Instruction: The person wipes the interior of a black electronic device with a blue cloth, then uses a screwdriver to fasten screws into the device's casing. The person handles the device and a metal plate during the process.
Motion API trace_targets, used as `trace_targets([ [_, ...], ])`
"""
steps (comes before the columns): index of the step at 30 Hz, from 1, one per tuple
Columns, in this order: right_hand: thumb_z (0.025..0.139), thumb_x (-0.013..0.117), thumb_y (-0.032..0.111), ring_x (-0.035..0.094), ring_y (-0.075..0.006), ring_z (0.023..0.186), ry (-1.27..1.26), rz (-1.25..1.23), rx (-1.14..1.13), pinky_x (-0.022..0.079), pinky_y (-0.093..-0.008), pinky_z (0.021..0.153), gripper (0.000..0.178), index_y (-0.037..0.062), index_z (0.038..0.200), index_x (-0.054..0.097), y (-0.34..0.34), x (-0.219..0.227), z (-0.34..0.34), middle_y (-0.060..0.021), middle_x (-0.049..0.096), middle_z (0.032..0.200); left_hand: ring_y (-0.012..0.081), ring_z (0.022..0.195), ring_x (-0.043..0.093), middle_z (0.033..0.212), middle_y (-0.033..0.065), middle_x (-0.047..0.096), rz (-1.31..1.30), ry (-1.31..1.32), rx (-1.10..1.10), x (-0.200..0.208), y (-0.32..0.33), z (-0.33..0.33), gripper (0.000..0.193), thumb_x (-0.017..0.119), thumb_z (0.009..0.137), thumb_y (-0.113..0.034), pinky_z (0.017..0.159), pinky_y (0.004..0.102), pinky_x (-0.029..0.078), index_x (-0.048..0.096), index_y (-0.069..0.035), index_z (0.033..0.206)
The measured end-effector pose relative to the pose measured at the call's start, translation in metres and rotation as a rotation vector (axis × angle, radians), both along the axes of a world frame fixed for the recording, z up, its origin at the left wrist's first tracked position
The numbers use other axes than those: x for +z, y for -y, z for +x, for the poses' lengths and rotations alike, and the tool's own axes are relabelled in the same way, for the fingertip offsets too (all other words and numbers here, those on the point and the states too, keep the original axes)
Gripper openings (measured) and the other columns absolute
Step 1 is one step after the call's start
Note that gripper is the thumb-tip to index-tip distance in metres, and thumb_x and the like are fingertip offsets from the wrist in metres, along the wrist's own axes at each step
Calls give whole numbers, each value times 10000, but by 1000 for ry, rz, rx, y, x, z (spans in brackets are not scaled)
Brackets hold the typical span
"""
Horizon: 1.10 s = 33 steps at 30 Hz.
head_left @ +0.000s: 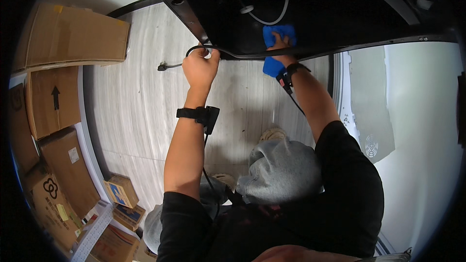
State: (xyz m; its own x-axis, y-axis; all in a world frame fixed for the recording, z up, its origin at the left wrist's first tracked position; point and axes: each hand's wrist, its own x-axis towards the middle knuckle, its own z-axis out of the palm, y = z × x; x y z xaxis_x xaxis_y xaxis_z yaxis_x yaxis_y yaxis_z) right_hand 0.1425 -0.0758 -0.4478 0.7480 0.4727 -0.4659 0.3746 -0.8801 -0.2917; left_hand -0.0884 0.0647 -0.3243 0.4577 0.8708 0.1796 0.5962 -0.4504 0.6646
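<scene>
My left hand [200, 68] is closed around a black cable [193, 48] at the lower left edge of a large black cabinet [330, 9]. A black plug [162, 67] on a short length of cord lies on the floor just left of that hand. With my right hand [280, 46] I press a blue cloth [273, 68] against the cabinet's dark inside, close to its bottom edge. Part of the cloth hangs below the edge. A grey hose [284, 12] with a round white fitting curves down inside the cabinet above my right hand.
Cardboard boxes [75, 39] are stacked along the left side, with smaller boxes [121, 191] at the lower left. Pale wood-look floor [233, 106] lies under my knees and shoes. A white wall or panel [417, 116] stands on the right. Black straps with thin cables circle both wrists.
</scene>
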Motion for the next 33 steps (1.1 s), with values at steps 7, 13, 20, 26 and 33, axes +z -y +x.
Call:
trace_targets([
  [7, 720, 667, 269, 193, -551, 1336, 75, 45, -50, 226, -531, 1131, 941, 270, 1484, 117, 26, -21, -38, -259, 131, 1490, 337, 696, 676, 787, 179, 695, -91, -8, -8, -5, -4, 1, 342, 723, 720, -292, 658, 369, 542, 697, 41, 795],
  [13, 681, 704, 270, 119, -620, 1316, 138, 83, -1, 149, -635, 1111, 971, 256, 1469, 138, 26, -18, -88, -306, 165, 1446, 338, 708, 678, 791, 183, 694, -14, 6, -18, -1, -1, 2, 359, 720, 735, -308, 660, 366, 541, 697, 44, 806],
  [20, 700, 685, 246, 170, -573, 1319, 18, 140, -124, 128, -567, 1141, 933, 255, 1471, 159, 25, -18, -59, -285, 177, 1458, 286, 699, 694, 780, 184, 701, 3, 30, -34, -4, -1, -1, 341, 719, 755, -272, 665, 333, 538, 691, 58, 837],
  [26, 706, 712, 279, 170, -568, 1326, 140, 41, -58, 186, -564, 1130, 947, 273, 1480, 167, 28, -31, -52, -268, 186, 1462, 340, 723, 677, 794, 178, 695, -41, 32, -10, -2, -1, 6, 376, 725, 738, -331, 679, 375, 538, 694, 36, 813],
  [33, 675, 723, 181, 98, -606, 1336, 39, 204, 214, 239, -609, 1098, 928, 254, 1461, 234, 11, -10, -106, -273, 183, 1465, 271, 678, 686, 755, 163, 699, -41, 5, -2, -4, 0, 2, 331, 717, 755, -266, 651, 326, 529, 686, 55, 829],
])
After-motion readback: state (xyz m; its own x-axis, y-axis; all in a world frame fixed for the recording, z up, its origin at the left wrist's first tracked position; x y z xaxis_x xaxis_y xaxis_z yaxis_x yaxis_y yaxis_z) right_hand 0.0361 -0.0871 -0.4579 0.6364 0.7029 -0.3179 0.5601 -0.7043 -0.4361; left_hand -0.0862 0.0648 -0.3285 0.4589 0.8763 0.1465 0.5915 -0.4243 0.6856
